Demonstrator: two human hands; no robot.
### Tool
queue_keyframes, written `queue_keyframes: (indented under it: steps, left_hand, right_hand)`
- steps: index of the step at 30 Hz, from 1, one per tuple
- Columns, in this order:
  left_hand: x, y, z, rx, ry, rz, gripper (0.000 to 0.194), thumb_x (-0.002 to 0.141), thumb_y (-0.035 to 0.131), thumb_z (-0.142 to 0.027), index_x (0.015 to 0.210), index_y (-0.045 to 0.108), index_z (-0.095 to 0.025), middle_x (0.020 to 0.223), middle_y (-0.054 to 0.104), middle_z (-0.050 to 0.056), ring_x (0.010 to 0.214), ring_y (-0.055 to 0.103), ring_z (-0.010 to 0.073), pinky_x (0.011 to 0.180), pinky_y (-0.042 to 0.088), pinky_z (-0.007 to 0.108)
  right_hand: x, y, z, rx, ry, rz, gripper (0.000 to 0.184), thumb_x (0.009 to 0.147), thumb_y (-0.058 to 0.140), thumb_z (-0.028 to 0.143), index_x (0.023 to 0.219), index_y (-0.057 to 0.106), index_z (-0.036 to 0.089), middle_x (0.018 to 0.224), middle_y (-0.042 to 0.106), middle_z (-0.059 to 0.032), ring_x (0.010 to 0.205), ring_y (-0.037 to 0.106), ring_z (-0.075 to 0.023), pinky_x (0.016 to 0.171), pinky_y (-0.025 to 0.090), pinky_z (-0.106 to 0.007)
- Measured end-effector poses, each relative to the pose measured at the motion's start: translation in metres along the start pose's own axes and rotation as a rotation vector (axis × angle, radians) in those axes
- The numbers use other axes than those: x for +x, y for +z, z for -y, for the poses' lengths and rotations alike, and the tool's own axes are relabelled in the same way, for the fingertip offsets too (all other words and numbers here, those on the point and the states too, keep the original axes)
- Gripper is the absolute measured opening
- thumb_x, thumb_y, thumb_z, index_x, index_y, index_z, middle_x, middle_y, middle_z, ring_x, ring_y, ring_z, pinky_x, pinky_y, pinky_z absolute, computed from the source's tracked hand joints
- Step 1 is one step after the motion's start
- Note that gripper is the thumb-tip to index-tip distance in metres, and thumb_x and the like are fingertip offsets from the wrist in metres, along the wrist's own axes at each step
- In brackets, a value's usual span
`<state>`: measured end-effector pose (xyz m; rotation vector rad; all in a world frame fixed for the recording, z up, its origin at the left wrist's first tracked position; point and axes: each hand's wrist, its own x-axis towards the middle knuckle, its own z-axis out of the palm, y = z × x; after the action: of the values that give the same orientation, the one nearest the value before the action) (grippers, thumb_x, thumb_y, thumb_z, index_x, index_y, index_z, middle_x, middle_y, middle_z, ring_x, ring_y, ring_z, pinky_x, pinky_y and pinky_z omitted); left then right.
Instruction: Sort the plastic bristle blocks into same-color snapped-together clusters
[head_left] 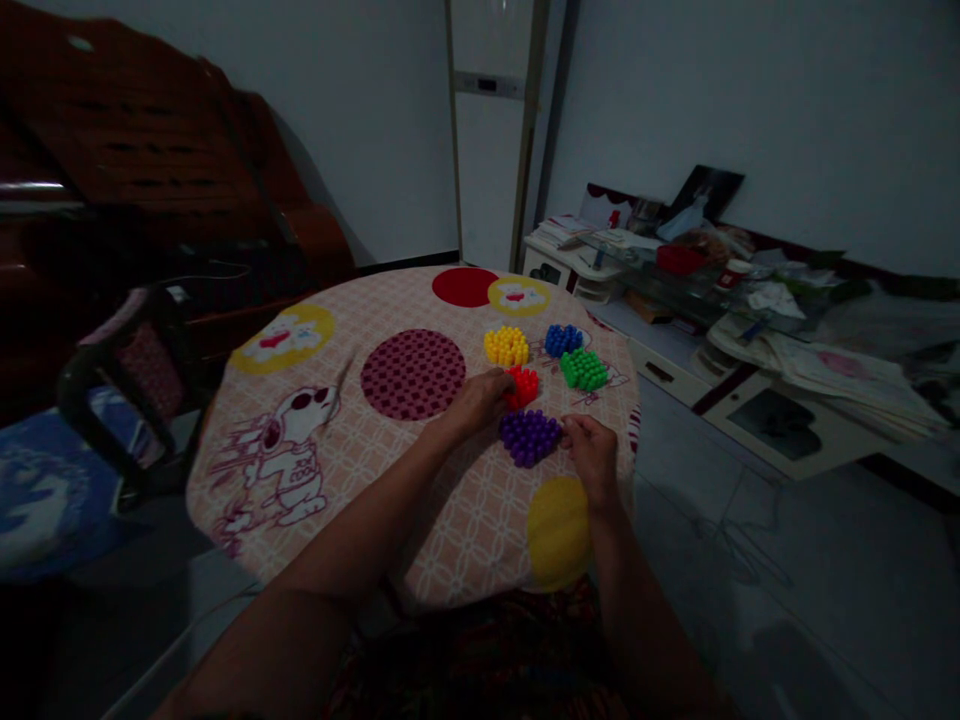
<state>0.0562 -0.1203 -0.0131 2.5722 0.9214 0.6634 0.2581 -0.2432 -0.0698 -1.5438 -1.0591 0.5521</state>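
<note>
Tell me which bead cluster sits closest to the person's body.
The purple cluster, beside the right hand; the red cluster, yellow cluster, blue cluster and green cluster all lie farther back.

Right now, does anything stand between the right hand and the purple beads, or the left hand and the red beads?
Nothing visible does. The right hand is at the right edge of the purple beads, the left hand at the left side of the red beads.

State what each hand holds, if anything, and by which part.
The left hand is at the left edge of the red cluster, the right hand at the right edge of the purple cluster; whether either grips anything cannot be told.
</note>
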Motion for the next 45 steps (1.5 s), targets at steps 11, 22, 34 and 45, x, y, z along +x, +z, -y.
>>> queue_keyframes:
  steps: [11,22,34,45]
  left_hand:
    - [-0.008,-0.005,-0.002,-0.017,-0.042,-0.175,0.013,0.086,0.052,-0.011,0.092,0.062,-0.017,0.095,0.062,0.007,0.085,0.059,0.0184,0.075,0.046,0.029]
    - [-0.043,0.039,-0.075,0.096,0.404,-0.002,0.027,0.094,0.059,-0.031,0.118,0.069,-0.025,0.128,0.065,0.011,0.123,0.055,0.0277,0.11,0.042,0.048]
    - [-0.049,-0.001,0.035,0.159,-0.071,-0.251,0.032,0.083,0.063,-0.021,0.113,0.073,-0.021,0.151,0.049,0.016,0.138,0.045,0.0353,0.115,0.041,0.056]
    - [-0.044,-0.051,0.151,0.183,-0.497,-0.371,0.045,0.087,0.055,-0.034,0.128,0.065,-0.018,0.147,0.052,0.017,0.137,0.048,0.0363,0.115,0.041,0.053]
  right_hand:
    - [0.0,-0.001,0.002,0.026,0.005,0.002,0.037,0.083,0.059,0.051,0.077,0.072,0.016,0.059,0.06,0.0007,0.055,0.053,-0.0135,0.052,0.039,-0.024]
    - [0.037,0.002,-0.001,0.034,0.08,-0.012,0.052,0.082,0.057,0.055,0.111,0.072,0.014,0.094,0.075,-0.0081,0.065,0.064,-0.0169,0.057,0.05,-0.027]
    - [0.088,0.147,0.045,0.117,-0.116,0.334,0.034,0.083,0.062,0.04,0.109,0.076,0.024,0.116,0.075,-0.0057,0.116,0.066,-0.0245,0.107,0.048,-0.042]
    - [0.128,0.13,0.077,0.133,-0.268,0.325,0.038,0.081,0.062,0.042,0.11,0.078,0.023,0.11,0.077,-0.0063,0.099,0.07,-0.0248,0.088,0.057,-0.039]
